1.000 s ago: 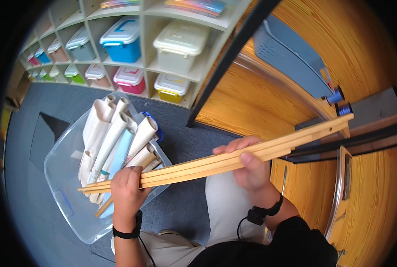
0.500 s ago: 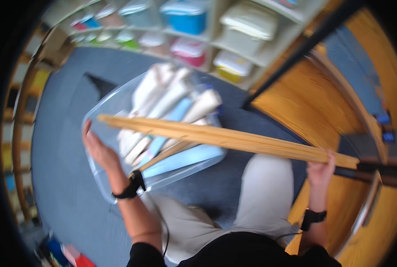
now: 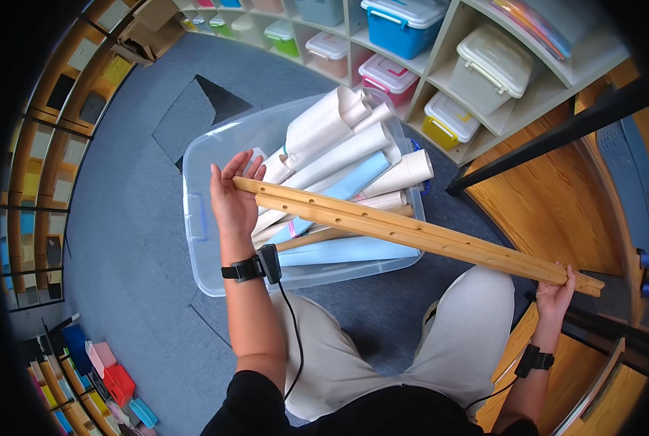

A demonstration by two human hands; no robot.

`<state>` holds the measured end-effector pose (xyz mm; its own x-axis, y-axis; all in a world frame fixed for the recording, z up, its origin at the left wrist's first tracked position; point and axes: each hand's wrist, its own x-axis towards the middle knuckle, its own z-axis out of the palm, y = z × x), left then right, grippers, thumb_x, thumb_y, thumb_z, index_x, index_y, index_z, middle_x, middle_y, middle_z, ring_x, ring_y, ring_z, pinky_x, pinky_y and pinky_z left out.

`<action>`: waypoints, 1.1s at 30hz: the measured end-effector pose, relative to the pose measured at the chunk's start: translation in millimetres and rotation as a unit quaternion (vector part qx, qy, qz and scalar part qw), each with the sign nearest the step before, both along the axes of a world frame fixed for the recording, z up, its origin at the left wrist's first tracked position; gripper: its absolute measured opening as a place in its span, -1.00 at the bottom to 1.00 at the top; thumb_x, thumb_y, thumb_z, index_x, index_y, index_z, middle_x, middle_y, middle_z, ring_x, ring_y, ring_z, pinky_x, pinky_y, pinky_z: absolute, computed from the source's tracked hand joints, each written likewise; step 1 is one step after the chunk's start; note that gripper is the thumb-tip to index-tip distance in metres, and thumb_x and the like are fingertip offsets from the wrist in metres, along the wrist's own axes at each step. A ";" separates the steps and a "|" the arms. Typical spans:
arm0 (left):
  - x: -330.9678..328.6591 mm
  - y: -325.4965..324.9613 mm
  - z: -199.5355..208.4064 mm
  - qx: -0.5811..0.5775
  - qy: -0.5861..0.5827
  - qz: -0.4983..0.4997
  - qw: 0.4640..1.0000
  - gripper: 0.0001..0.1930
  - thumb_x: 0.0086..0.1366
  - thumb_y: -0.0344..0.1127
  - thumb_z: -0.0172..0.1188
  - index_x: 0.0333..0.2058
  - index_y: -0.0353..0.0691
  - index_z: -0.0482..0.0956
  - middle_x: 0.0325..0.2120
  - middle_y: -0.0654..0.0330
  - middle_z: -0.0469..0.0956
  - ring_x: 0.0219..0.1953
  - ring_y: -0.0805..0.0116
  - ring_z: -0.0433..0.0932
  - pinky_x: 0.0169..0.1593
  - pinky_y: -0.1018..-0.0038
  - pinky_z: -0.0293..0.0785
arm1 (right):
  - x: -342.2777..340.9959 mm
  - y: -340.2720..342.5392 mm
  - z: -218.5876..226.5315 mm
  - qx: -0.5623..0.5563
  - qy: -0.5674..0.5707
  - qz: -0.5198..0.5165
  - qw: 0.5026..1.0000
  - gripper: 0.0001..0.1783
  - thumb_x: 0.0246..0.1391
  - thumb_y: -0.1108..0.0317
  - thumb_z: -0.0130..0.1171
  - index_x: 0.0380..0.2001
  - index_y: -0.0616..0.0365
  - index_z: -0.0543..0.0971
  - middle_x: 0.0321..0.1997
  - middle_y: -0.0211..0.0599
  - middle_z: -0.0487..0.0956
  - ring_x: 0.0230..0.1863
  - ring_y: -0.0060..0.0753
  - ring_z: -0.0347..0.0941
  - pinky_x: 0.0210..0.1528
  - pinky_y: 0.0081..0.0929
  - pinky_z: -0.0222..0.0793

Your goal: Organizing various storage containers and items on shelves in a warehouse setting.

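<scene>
Two long pale wooden strips with holes along them (image 3: 372, 223) lie side by side, slanting down from left to right above a clear plastic bin. Their lower right end is gripped in my right hand (image 3: 555, 292), fingers wrapped round it. At the upper left end, my left hand (image 3: 237, 196) is open with its fingers spread, its palm against or very near the tip of one strip. Inside the clear bin (image 3: 197, 254) are several rolls of white paper (image 3: 317, 125), some light blue rolls (image 3: 348, 252) and a brown tube (image 3: 313, 238).
Cubby shelves (image 3: 431, 69) with lidded boxes, such as a blue box (image 3: 404, 33), stand at the back right. A black pole (image 3: 550, 123) and wooden panels (image 3: 539, 189) flank my right side. Blue-grey floor (image 3: 135, 218) stretches left toward another shelf (image 3: 66, 145).
The whole view has shifted, so bin and hands appear farther right. The strips slope more steeply, and their staggered ends and holes now show. My left hand's fingers have spread.
</scene>
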<state>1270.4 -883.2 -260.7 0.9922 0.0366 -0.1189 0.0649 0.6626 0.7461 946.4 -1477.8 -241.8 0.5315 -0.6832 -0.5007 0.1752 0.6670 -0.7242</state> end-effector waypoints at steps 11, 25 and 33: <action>0.4 -46.6 -32.2 0.116 0.070 -0.127 0.983 -0.61 0.43 -0.16 -0.07 -0.08 -0.40 0.54 -0.07 -0.04 0.59 0.02 0.06 0.56 0.10 0.26 0.45 | 25.5 -12.9 39.4 0.047 -0.073 -0.249 0.965 -0.56 0.12 0.20 0.21 -0.06 0.24 0.36 -0.18 -0.15 0.41 -0.08 -0.16 0.38 0.29 0.09 0.30; 70.7 -45.6 -110.1 0.110 0.049 -0.221 0.968 -0.50 0.48 -0.04 -0.14 0.09 -0.37 0.45 0.11 0.01 0.46 0.24 0.11 0.35 0.32 0.23 0.20 | 114.3 19.2 33.4 0.074 -0.184 -0.119 0.973 -0.67 0.08 0.15 0.18 -0.35 0.20 0.39 -0.41 -0.21 0.45 -0.26 -0.18 0.41 0.08 -0.12 0.36; 57.6 -55.3 -106.2 0.192 0.082 -0.305 0.929 -0.52 0.43 -0.11 -0.05 0.09 -0.44 0.44 0.05 0.07 0.47 0.09 0.29 0.41 0.22 0.36 0.27 | 130.8 46.2 -1.3 0.110 -0.169 -0.114 0.973 -0.76 0.15 0.30 0.15 -0.24 0.23 0.41 -0.25 -0.20 0.47 -0.10 -0.16 0.42 0.19 -0.10 0.33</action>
<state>1327.9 -938.5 -366.9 0.8120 -0.4549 -0.3656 0.4752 0.1517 0.8667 1077.2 -1431.6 -243.2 0.5392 -0.6981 -0.4710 0.5401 0.7158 -0.4426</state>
